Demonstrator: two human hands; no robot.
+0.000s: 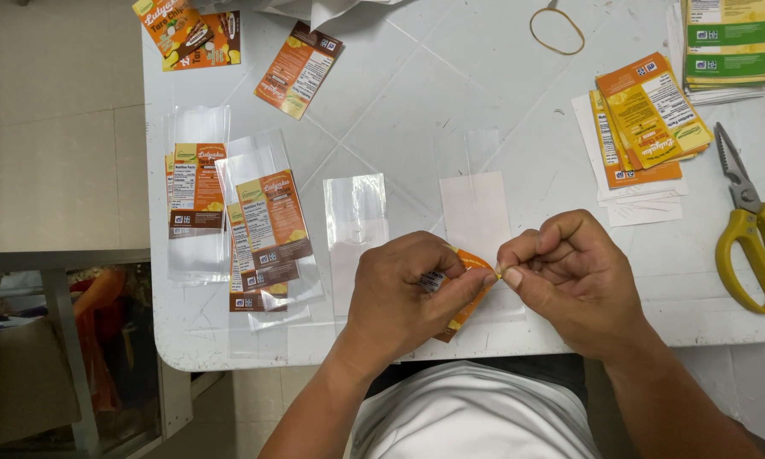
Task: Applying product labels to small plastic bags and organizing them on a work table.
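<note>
Left hand [403, 293] is pinching the orange label [471, 280] low over the tabletop [416, 93] near edge; right hand [569, 272] is pinching its corner, seemingly peeling the backing. Best keeping the peel slow, fingertips off the adhesive. Clear bag [476, 212] is lying just beyond, scissors [752, 234] far right.

Bright even overhead light, white worktop [450, 93] near washed out, soft glare on clear plastic sleeves [355, 212], faint short shadows under hands, sharp focus centre, dimmer floor at left, slight wide-angle bending at edges
</note>
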